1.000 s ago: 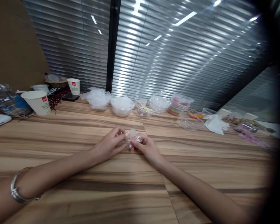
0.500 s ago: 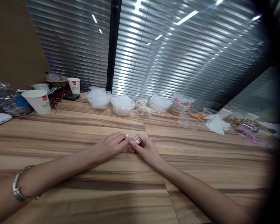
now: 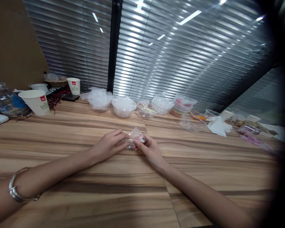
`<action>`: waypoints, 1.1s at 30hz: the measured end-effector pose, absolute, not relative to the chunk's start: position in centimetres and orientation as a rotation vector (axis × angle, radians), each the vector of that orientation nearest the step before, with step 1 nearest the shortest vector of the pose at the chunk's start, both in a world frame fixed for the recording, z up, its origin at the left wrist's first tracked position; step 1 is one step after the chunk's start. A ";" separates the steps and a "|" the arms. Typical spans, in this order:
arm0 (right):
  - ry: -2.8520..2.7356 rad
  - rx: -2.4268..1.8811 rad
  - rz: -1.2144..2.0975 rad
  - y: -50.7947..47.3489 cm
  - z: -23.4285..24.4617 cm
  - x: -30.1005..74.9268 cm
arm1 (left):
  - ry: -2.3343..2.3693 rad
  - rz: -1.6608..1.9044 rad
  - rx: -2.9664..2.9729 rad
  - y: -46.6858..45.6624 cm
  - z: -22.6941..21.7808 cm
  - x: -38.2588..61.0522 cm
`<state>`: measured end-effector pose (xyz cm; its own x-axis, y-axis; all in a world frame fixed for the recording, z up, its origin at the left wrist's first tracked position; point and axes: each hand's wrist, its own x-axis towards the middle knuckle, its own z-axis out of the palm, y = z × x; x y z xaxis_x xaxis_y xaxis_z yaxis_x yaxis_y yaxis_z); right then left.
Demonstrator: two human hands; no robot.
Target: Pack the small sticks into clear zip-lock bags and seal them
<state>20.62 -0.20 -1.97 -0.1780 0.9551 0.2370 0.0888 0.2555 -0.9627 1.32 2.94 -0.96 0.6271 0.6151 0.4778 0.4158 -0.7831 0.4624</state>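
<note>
Slatted blinds (image 3: 185,53) behind glass fill most of the background, divided by a dark upright post (image 3: 112,47). Below them spreads a wood-grained table (image 3: 104,199), with a brown panel (image 3: 11,41) at its far left. A clear plastic bottle (image 3: 4,101) lies tilted near that panel, just beside a white paper cup (image 3: 36,103). Along the back edge stand two clear bowls (image 3: 99,103) (image 3: 123,109) topped with whitish plastic, then, farther right, stacked tubs (image 3: 183,106) with pink and green inside, and a crumpled white tissue (image 3: 217,125). Near the middle, well in front of the bowls, the left hand (image 3: 110,142) and right hand (image 3: 152,150) meet at a small clear bag (image 3: 135,133). The right hand pinches its right side between thumb and forefinger; the left hand's bent fingers touch its left side, though whether they grip cannot be told. A silver bangle (image 3: 13,191) circles the left forearm
</note>
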 end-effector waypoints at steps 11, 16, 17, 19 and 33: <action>-1.585 -1.032 1.072 -0.3 -2.2 20.7 | 0.721 0.872 2.492 2.7 -0.7 1.3; -1.464 -1.000 1.141 -0.2 -1.9 20.8 | 0.747 0.906 2.377 3.2 -0.5 1.3; -1.432 -0.996 1.151 -0.2 -1.9 20.8 | 0.730 0.917 2.353 3.3 -0.5 1.2; -1.382 -0.995 1.154 -0.1 -2.0 20.9 | 0.690 0.935 2.325 3.5 -0.6 1.1; -1.445 -0.998 1.155 -0.5 -1.9 20.6 | 0.651 1.126 2.397 3.5 -1.0 0.7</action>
